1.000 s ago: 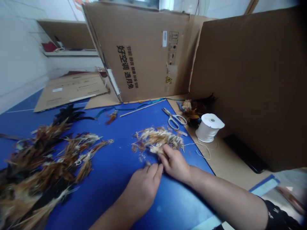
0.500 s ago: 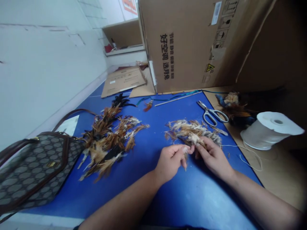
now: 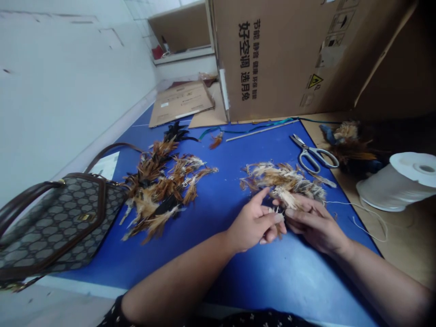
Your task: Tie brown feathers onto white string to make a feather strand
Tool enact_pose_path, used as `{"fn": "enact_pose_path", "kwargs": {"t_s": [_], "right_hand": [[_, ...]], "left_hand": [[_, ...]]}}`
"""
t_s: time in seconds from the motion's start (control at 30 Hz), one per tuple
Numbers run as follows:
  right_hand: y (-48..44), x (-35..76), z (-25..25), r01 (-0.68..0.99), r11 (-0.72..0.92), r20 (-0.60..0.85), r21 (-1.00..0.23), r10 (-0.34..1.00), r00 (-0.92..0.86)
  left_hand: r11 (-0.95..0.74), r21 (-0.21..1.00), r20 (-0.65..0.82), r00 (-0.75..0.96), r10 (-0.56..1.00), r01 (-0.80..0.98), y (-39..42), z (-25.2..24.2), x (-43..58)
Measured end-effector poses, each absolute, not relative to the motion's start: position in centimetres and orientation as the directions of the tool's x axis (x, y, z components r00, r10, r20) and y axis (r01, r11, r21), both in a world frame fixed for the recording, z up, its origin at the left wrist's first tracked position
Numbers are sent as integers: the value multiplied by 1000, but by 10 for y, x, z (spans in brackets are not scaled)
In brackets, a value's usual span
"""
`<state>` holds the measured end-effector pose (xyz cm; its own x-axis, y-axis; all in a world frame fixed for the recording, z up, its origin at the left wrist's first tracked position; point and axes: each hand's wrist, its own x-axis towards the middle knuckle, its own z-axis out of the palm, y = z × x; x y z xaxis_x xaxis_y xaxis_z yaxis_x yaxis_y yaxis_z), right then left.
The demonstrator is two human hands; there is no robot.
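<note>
Close together over the blue table, my two hands work at feathers. My left hand [image 3: 257, 221] pinches a small feather between thumb and fingers, its index finger stretched out. A pale tan feather bunch [image 3: 288, 200] is gripped in my right hand [image 3: 316, 222], its fluffy end towards the left hand. Just beyond my hands lies a strand of brown and cream feathers [image 3: 272, 172], partly covered by the right hand. White cord [image 3: 344, 204] runs from that strand to the right. Scissors [image 3: 313, 154] lie behind it with the blades pointing away.
Loose brown and black feathers [image 3: 158, 181] spread across the left of the blue table [image 3: 204, 254]. A patterned handbag [image 3: 64, 222] sits at the left edge. On the right stand a white cord spool [image 3: 391, 186] and a feather heap [image 3: 350, 141]. A large cardboard box [image 3: 282, 59] rises behind.
The view has shifted slightly to the right and downward in the scene. My left index finger has stretched out towards the feather bunch, and my right hand has turned, exposing more of the pale feathers.
</note>
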<state>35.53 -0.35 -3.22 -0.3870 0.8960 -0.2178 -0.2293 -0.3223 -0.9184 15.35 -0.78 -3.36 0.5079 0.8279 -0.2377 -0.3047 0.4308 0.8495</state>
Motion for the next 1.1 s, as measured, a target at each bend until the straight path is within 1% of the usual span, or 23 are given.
{"fn": "enact_pose_path", "kwargs": {"t_s": [0.1, 0.27, 0.4, 0.5, 0.57, 0.67, 0.73, 0.9, 1.0, 1.1], "right_hand": [[-1, 357, -31, -209, -359, -228, -910, 851, -473], [-1, 359, -33, -180, -369, -204, -912, 786, -583], [-3, 359, -33, -111, -380, -238, -918, 754, -612], [-4, 358, -33, -83, -373, -250, -924, 756, -605], [-4, 356, -33, -96, -356, -244, -929, 788, -565], [-3, 353, -35, -119, -297, -214, -948, 865, -453], [-3, 352, -37, -99, -246, -190, -964, 902, -387], [-3, 353, -42, -52, -127, -109, -990, 959, -262], [-4, 356, -40, 15, -40, -43, -999, 974, -223], [-4, 358, -38, 106, 36, 8, -994, 968, -251]], "left_hand": [[458, 832, -225, 564, 794, -313, -7, -35, 151], [498, 808, -194, 655, 731, -316, -8, -36, 147], [550, 783, -212, 707, 675, -290, -9, -35, 146], [561, 779, -207, 730, 651, -280, -9, -36, 148], [549, 782, -221, 693, 686, -294, -9, -38, 150], [509, 784, -253, 567, 784, -354, -9, -41, 154], [484, 787, -269, 494, 827, -381, -9, -43, 156], [476, 797, -319, 410, 855, -372, -7, -42, 156], [476, 782, -337, 369, 866, -403, -5, -41, 155], [483, 777, -342, 374, 862, -404, -4, -40, 154]]}}
